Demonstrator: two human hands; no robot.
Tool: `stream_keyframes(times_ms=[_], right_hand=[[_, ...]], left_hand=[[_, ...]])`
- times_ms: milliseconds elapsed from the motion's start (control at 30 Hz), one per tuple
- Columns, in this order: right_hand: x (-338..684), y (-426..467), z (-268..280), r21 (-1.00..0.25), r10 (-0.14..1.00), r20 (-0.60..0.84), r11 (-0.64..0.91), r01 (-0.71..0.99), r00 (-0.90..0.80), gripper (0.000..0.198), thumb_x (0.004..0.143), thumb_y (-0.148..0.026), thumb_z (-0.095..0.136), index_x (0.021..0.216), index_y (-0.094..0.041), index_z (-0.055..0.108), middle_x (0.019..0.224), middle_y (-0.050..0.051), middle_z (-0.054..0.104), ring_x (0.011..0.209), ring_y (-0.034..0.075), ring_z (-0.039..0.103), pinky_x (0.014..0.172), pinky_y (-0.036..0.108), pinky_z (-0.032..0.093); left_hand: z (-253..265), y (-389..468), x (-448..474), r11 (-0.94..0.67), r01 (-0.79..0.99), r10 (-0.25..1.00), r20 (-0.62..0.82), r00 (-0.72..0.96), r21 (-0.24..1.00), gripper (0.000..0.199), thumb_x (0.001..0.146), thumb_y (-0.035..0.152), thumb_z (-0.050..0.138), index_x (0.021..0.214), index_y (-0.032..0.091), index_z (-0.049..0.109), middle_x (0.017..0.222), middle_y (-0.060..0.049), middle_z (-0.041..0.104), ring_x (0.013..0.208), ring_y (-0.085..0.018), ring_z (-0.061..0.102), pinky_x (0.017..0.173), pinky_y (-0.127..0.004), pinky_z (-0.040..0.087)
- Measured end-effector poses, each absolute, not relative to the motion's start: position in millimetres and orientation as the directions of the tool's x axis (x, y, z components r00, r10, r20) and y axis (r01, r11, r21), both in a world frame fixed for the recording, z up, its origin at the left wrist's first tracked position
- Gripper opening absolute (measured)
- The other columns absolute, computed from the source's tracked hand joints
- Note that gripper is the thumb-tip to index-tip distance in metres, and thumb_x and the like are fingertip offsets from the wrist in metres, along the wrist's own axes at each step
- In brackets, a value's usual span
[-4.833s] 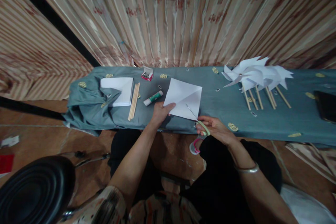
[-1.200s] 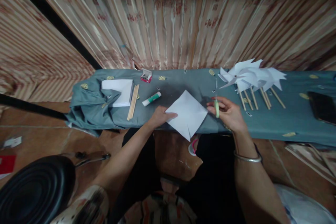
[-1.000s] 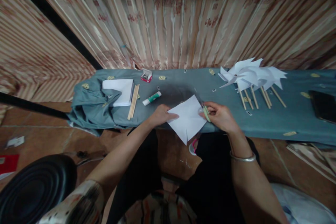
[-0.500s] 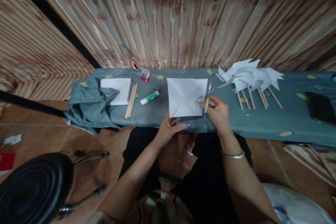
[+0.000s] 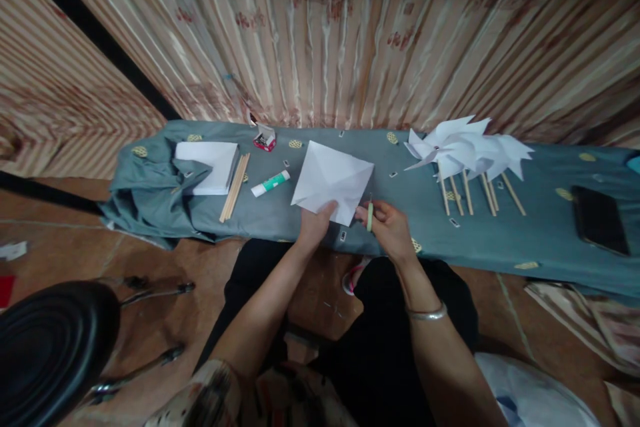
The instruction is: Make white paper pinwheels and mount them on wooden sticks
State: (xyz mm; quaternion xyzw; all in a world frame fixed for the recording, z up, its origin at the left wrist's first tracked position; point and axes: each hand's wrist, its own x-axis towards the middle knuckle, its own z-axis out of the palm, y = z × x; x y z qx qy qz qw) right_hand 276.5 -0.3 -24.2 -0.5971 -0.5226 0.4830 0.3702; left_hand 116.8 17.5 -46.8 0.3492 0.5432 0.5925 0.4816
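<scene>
My left hand (image 5: 316, 225) grips a square sheet of white paper (image 5: 333, 177) at its near edge, thumb on top and fingers underneath. Diagonal creases run across the sheet, which is turned at an angle above the cloth. In my right hand (image 5: 393, 227) is a pair of scissors (image 5: 370, 215) with pale green handles, at the sheet's near right corner. Their blades are hard to make out here. To the left lie a green and white glue stick (image 5: 271, 183) and a bundle of wooden sticks (image 5: 235, 188).
Several white paper pinwheels (image 5: 465, 147) on wooden sticks lie to the right, with a black phone (image 5: 600, 220) beyond. A stack of white paper (image 5: 220, 167) and a small red-and-white box (image 5: 265, 139) are left. The table (image 5: 500, 247) is narrow, cloth-covered; a black stool (image 5: 55, 353) stands lower left.
The sheet has turned and shifted left. My left thumb has moved onto the paper. My right hand, with the scissors, has moved left and slightly toward me; the view has shifted a little.
</scene>
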Motion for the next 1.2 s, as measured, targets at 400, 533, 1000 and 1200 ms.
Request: stream_keyframes(times_ms=[400,533,1000,1200], right_hand=[[306.0,-32.6,5.9,-0.939,0.922,-0.338,-0.319,0.127,-0.189,0.052,0.064,-0.063,0.073,0.091,-0.020,0.063,0.070,0.003,0.070,0.059,0.015,0.060,0.055,0.026,0.046],[315.5,-41.7,7.0,-0.924,0.879,-0.379,-0.347,0.158,-0.290,0.052,0.065,-0.063,0.073,0.091,-0.018,0.064,0.071,0.004,0.070,0.060,0.014,0.060,0.056,0.025,0.046],[268.9,-39.0,12.7,-0.950,0.827,-0.285,-0.174,0.261,-0.484,0.047,0.076,-0.057,0.068,0.101,-0.017,0.065,0.077,0.003,0.068,0.072,0.015,0.061,0.062,0.025,0.045],[252.9,-33.7,19.3,-0.942,0.755,-0.334,-0.247,0.226,-0.564,0.049,0.075,-0.062,0.067,0.095,-0.018,0.063,0.080,0.004,0.067,0.068,0.013,0.057,0.060,0.024,0.043]], left_hand=[[-45.2,25.6,114.6,0.069,-0.445,0.935,-0.213,-0.282,0.893,0.048,0.060,0.021,0.079,0.105,0.019,0.064,0.109,-0.008,0.071,0.105,-0.024,0.065,0.089,-0.035,0.053],[-40.7,27.5,116.7,0.068,-0.504,0.919,-0.250,-0.304,0.861,0.050,0.056,0.013,0.078,0.104,0.019,0.065,0.111,-0.007,0.071,0.101,-0.023,0.066,0.083,-0.032,0.055],[-1.3,25.7,85.6,-0.112,-0.325,0.913,-0.032,-0.406,0.939,0.061,0.053,0.027,0.083,0.110,0.014,0.065,0.106,-0.010,0.072,0.092,-0.022,0.067,0.085,-0.035,0.054],[7.3,25.0,71.6,-0.169,-0.307,0.909,0.027,-0.417,0.936,0.059,0.057,0.025,0.081,0.112,0.014,0.064,0.108,-0.011,0.072,0.097,-0.023,0.067,0.092,-0.036,0.052]])
